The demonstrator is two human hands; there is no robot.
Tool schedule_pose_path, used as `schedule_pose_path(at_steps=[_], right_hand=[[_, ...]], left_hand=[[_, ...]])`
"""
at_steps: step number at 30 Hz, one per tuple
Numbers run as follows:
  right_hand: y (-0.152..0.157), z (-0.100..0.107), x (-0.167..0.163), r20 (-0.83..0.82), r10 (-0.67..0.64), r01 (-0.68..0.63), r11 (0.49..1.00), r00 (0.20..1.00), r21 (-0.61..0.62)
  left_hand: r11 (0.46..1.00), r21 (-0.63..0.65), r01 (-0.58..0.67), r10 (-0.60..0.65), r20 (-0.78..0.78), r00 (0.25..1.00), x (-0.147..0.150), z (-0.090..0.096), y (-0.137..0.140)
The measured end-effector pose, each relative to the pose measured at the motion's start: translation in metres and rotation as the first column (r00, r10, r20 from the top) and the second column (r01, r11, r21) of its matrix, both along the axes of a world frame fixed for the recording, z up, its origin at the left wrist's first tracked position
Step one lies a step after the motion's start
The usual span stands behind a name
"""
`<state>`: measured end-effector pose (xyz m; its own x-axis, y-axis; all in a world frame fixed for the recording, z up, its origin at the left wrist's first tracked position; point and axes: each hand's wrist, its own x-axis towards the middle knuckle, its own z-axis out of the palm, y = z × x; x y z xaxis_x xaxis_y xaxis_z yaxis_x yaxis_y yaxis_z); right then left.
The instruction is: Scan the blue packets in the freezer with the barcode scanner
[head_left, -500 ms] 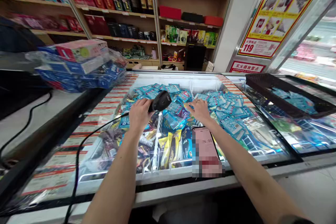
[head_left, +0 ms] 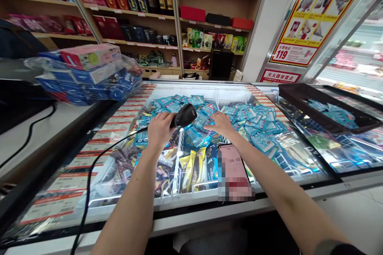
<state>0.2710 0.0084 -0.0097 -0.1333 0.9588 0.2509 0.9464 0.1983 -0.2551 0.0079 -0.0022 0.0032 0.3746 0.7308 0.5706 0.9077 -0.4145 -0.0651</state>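
Observation:
My left hand (head_left: 160, 129) is closed around a black handheld barcode scanner (head_left: 186, 115), whose head points right and whose cable trails left toward me. To the right, my right hand (head_left: 220, 123) reaches over light-blue snack packets (head_left: 199, 135), thumb and fingers apart; its fingertips are close to the packets, and I cannot tell if they touch. More blue packets (head_left: 263, 121) spread out beyond and to its right over the chest freezer (head_left: 197, 197). Below my right wrist lies a phone (head_left: 235, 167) with a pink screen, partly blurred by pixelation.
Yellow ice-cream wrappers (head_left: 188, 169) lie in the freezer's wire compartments. A dark basket (head_left: 317, 107) with blue packets stands at right. Plastic-wrapped boxes (head_left: 89, 73) are stacked at left. The scanner cable (head_left: 89, 179) crosses the glass near rows of price labels (head_left: 61, 191). Shelves (head_left: 155, 16) stand behind.
My right hand has drawn slightly left and nearer to me over the blue packets. My left hand keeps hold of the barcode scanner, almost unmoved.

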Motion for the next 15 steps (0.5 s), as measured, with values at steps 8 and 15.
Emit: schedule_pose_path(at_steps=[8, 15], right_hand=[[-0.010, -0.016, 0.049, -0.399, -0.091, 0.165, 0.974, 0.912, 0.156], [-0.012, -0.031, 0.073, -0.591, 0.019, 0.186, 0.941, 0.807, 0.284]], left_hand=[[0.992, -0.053, 0.117, -0.119, -0.033, 0.992, 0.018, -0.003, -0.001], [0.978, -0.106, 0.181, -0.187, -0.052, 0.981, 0.036, -0.005, -0.005]])
